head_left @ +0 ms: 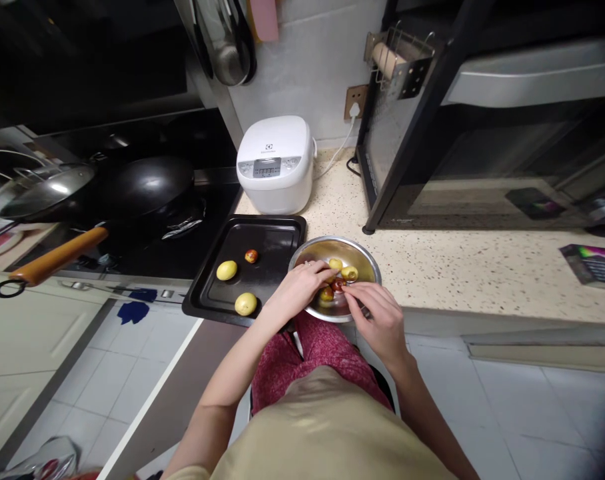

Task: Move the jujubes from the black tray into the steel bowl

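A steel bowl point(373, 257) holds several small fruits: yellow ones such as the yellow fruit point(350, 273), and red-brown mottled ones that look like jujubes. My left hand point(307, 283) reaches in over the bowl's left rim. Its fingers are bent together among the fruits, and the thumb and whatever they grip are hidden. From the right, my right hand point(380, 317) pinches at a red-brown jujube point(338, 285) with thumb and forefinger. Another jujube point(326, 293) lies below the left fingers. Left of the bowl, the black baking tray point(277, 293) carries two yellow fruits point(245, 304) and one jujube point(251, 256).
Behind the tray stands a white rice cooker point(275, 163), plugged in at the wall socket point(355, 103). A wok point(147, 183) with a wooden handle and a lidded pan point(47, 190) sit on the stove. An oven point(522, 153) in a black rack occupies the right; a dark box point(592, 265) lies near it.
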### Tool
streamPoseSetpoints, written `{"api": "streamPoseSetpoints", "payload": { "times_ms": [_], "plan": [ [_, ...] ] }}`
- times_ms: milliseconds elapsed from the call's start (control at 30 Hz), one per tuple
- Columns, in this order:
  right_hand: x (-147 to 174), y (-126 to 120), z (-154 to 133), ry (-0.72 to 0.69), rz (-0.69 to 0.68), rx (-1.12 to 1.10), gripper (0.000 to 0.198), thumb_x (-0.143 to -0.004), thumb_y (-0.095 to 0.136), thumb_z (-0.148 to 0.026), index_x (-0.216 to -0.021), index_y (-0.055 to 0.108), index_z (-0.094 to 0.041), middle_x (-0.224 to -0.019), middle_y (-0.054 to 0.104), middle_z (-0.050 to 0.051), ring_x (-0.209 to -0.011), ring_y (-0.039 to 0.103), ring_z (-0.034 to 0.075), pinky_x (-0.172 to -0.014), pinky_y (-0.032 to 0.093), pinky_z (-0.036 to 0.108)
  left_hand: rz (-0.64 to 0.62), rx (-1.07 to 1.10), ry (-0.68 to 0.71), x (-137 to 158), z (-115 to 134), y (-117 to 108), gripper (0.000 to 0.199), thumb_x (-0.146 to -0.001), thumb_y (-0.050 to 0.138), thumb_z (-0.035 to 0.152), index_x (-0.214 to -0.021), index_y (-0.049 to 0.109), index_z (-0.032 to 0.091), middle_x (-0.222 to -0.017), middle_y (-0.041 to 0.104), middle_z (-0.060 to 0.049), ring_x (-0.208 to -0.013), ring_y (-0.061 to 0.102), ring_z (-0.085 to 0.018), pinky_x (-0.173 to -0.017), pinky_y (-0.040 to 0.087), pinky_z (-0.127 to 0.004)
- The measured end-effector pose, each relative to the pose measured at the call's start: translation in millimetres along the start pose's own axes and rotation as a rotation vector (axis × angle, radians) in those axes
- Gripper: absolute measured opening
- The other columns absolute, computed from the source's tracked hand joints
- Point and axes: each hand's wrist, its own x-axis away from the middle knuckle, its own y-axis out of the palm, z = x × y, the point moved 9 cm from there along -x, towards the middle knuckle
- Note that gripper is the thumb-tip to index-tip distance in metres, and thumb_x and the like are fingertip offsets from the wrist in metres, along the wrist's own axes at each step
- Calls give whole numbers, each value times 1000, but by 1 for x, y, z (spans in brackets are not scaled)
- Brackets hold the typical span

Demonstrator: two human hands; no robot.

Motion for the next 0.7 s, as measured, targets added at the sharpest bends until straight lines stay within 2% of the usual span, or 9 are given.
{"api": "streamPoseSetpoints", "payload": {
  "times_ms": [200,433,700],
  "plan": [
    [1,4,3,10,-16,8,17,-97,63,-12,-106,73,-22,-98,80,5,-95,74,22,-87,58,39,15,-16,0,4,2,0,35,-108,45,19,-137,63,19,-139,68,-9,-128,64,-23,-111,50,-39],
    [2,6,5,15,-33,16,16,-98,62,-14,-106,73,-22,-98,80,5,-95,74,22,-87,57,40,68,-44,-39,27,3,2,38,-109,47,31,-141,61,16,-148,63,-12,-134,63,-25,-111,51,-41],
    [1,6,4,17,-30,5,16,-97,62,-14,-104,74,-23,-96,80,5,-92,74,22,-86,58,40,73,9,-15,34,7,4,39,-109,48,36,-141,63,19,-147,64,-9,-143,55,-25,-119,46,-42]
  ]
}}
